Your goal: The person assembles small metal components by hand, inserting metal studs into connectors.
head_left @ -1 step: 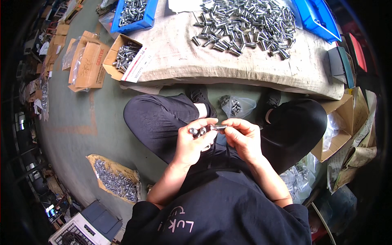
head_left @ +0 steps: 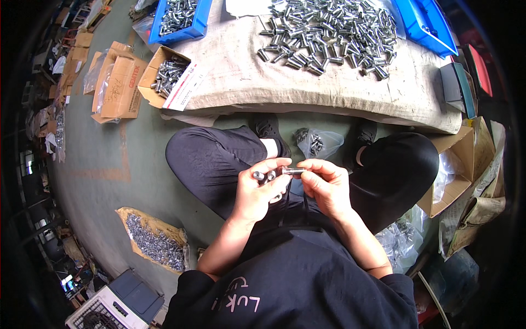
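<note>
1. Left hand (head_left: 251, 193) is curled around a few metal pieces, round ends poking out between thumb and fingers. Presumably bunched this way so the thumb and index fingertips stay usable.
2. Right hand (head_left: 329, 189) pinches one bright metal pin (head_left: 295, 171) by its end, thumb against fingers. The pin lies roughly level between the hands, its other end at the left fingertips; two-ended support probably keeps it steady and in plain sight.
3. Both hands meet above the lap, between crossed legs in smooth black trousers.
4. Just beyond, on the floor between the shoes: a thin, cloudy plastic bag (head_left: 329, 143), dark metal bits at its mouth.
5. Ahead, a low surface under creased beige cloth (head_left: 263, 90) bears a loose pile of metal pins (head_left: 331, 38), shiny, cylindrical, some with wider heads. The cloth perhaps stops them rolling.
6. Left of it, a rigid blue bin (head_left: 200, 30) and a cardboard box (head_left: 147, 77) hold similar pieces, likely kept within reach.
7. Floor, left: small grey metal parts (head_left: 156, 244) heaped on a brown sheet (head_left: 127, 213).
</note>
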Demonstrator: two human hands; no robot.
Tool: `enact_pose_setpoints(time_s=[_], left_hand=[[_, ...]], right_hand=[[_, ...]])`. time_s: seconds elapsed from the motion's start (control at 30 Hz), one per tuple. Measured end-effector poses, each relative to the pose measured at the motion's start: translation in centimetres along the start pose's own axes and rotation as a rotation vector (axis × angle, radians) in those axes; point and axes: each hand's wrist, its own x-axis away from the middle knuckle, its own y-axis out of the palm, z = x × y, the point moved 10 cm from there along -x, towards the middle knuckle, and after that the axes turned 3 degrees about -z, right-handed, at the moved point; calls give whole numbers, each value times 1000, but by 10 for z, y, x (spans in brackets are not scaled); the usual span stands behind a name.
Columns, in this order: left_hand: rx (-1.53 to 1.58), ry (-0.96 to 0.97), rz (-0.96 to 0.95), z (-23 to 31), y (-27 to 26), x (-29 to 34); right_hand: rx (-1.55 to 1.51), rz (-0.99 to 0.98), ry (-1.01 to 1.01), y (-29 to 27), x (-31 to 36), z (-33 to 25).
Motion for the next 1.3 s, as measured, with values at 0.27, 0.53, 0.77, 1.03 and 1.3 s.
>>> enact_pose_setpoints(time_s=[0.27,0.53,0.77,1.03,1.3], left_hand=[[64,49,-25,2,-2,1],[35,35,-23,0,-1,2],[394,-76,-53,-9,1,-5],[460,18,-8,-14,-7,-9],[494,26,75,-12,-9,-7]], right_hand=[[-75,2,-27,5,1,-2],[-62,-2,0,1,-1,7],[-546,-174,95,15,-5,6],[267,-31,41,19,3,18],[313,73,28,9,6,13]])
